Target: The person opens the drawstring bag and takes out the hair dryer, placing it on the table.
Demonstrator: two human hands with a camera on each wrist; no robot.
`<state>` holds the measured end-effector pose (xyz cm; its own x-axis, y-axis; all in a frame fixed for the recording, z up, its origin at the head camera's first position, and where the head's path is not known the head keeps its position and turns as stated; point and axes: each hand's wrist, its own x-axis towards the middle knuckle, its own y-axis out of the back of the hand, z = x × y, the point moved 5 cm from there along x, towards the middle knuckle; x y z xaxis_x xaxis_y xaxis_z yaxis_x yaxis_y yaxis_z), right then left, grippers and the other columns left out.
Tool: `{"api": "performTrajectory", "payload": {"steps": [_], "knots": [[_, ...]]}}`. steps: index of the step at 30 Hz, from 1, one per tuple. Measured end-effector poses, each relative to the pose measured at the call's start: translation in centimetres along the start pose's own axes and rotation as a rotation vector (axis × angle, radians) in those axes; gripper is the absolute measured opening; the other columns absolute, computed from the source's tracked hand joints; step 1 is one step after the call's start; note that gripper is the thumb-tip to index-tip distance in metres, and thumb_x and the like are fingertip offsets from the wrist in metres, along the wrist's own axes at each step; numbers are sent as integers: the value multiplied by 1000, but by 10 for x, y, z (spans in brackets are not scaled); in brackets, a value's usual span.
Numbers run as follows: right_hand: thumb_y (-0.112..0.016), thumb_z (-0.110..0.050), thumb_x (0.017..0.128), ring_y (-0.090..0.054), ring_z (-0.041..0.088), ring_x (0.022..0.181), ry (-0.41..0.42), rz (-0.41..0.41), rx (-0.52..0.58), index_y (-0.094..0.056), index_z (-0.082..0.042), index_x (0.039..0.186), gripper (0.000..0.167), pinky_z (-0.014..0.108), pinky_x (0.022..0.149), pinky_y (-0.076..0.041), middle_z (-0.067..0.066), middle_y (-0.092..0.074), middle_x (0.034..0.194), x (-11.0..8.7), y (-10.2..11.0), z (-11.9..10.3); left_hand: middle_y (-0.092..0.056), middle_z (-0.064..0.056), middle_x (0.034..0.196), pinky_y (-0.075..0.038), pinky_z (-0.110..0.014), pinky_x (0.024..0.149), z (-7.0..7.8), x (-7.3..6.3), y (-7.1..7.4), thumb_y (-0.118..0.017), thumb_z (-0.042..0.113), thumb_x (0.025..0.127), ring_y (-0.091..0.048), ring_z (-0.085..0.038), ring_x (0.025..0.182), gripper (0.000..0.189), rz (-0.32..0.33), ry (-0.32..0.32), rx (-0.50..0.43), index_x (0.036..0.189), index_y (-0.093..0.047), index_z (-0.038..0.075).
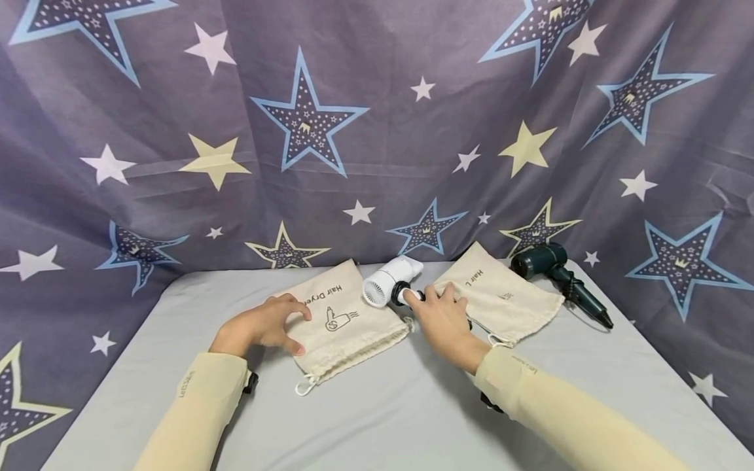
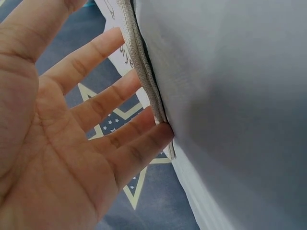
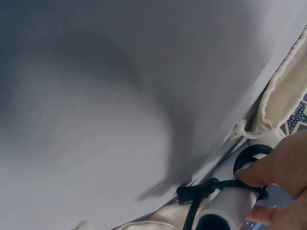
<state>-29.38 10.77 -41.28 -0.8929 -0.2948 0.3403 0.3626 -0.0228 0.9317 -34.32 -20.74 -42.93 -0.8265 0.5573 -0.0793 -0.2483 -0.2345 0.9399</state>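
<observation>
A cream drawstring bag (image 1: 368, 340) printed "Hair Dryer" lies flat on the table, its mouth towards me. My left hand (image 1: 265, 327) is at its left edge, fingers spread and loosely bent; in the left wrist view the fingertips (image 2: 136, 79) meet the bag's edge. Just right of that bag lies a white hair dryer (image 1: 383, 282), its round grille facing left. My right hand (image 1: 446, 327) grips its handle, and in the right wrist view the thumb presses the black cord (image 3: 252, 158) wound round the white handle (image 3: 230, 203).
Right of my right hand lies a second cream drawstring bag (image 1: 512, 297), its print partly legible. A dark green hair dryer (image 1: 533, 261) with its cord bundled lies beyond it. Behind the grey table (image 1: 377, 418) hangs a star-patterned curtain (image 1: 383, 144).
</observation>
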Motion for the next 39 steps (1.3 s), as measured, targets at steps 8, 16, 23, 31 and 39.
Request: {"api": "performTrajectory", "payload": {"steps": [8, 16, 23, 31, 39], "knots": [[-67, -3, 90, -55, 46, 102, 9, -51, -22, -52, -26, 128, 47, 58, 68, -53, 16, -60, 105, 0, 1, -7, -58, -10, 128, -41, -59, 105, -7, -5, 3, -94, 36, 66, -50, -39, 122, 60, 21, -7, -9, 118, -69, 20], [-68, -5, 91, -56, 49, 108, 25, -79, 10, -51, -26, 129, 47, 57, 68, -56, 18, -62, 112, 1, -1, -3, -58, -10, 127, -41, -59, 104, -10, -6, 5, -95, 34, 66, -50, -39, 122, 59, 29, -6, -23, 117, -69, 19], [-74, -12, 90, -57, 48, 107, 104, -121, 117, -49, -27, 140, 58, 55, 69, -56, 18, -60, 115, 0, 1, 10, -57, -12, 127, -42, -59, 104, -4, -5, 6, -94, 30, 66, -50, -39, 121, 60, 17, 28, -19, 119, -69, 17], [-80, -19, 87, -58, 41, 101, 224, -132, 243, -50, -26, 144, 65, 50, 70, -56, 15, -59, 114, 2, -2, 25, -58, -11, 126, -43, -56, 103, 1, -4, 5, -93, 27, 65, -50, -36, 119, 60, 11, 33, 0, 119, -68, 17], [-80, -21, 87, -61, 34, 109, 317, -162, 299, -54, -20, 144, 63, 59, 104, -44, 15, -62, 118, 3, -2, 33, -59, -10, 122, -45, -55, 100, 9, -5, 5, -90, 28, 66, -52, -34, 115, 57, 9, -13, 36, 117, -68, 18]]}}
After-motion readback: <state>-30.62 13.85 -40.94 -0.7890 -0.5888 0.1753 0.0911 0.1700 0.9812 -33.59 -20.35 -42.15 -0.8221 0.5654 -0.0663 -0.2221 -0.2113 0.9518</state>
